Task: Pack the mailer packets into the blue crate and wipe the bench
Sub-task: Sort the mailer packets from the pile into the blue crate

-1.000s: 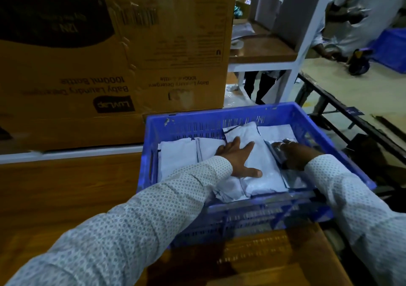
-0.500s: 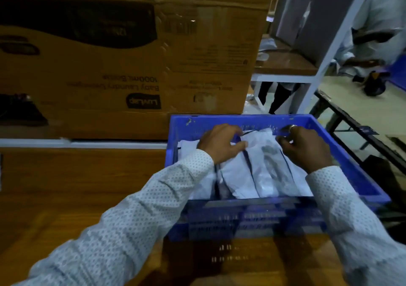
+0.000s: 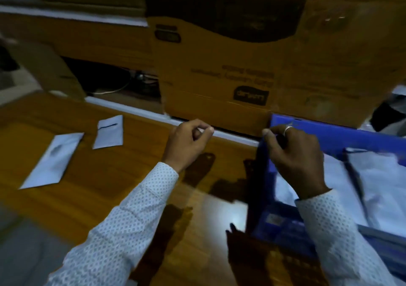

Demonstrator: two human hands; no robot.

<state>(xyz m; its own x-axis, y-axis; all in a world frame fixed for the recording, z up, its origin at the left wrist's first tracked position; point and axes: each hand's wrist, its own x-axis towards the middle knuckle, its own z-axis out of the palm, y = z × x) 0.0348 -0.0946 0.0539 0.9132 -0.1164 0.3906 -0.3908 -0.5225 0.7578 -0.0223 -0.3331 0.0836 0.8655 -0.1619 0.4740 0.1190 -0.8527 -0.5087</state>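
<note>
Plainly, two mailer packets are left on the wooden surface (image 3: 105, 198) at the left: a larger packet (image 3: 51, 160) lying flat nearest the edge, and a smaller packet (image 3: 109, 134) just beyond it, the two set apart from each other. More white packets (image 3: 377, 189) are seen inside the blue crate (image 3: 360, 138), which stands at the right end of the surface against a cardboard box (image 3: 219, 101).

The packets are judged to be light, thin and limp, with a slick plastic skin; they would probably sag if lifted by one corner and could slide out of a loose pinch. A hold along a short edge, or a flat scoop under the middle, is judged the safest.

The left hand (image 3: 186, 143) is held above the bare surface between the loose packets and the crate, its fingers curled in with thumb and forefinger brought close together; nothing is seen held in them. The right hand (image 3: 294, 156), with a ring on one finger, is at the crate's near-left corner, its fingers curled; whether the rim is actually gripped cannot be told through the blur.
</note>
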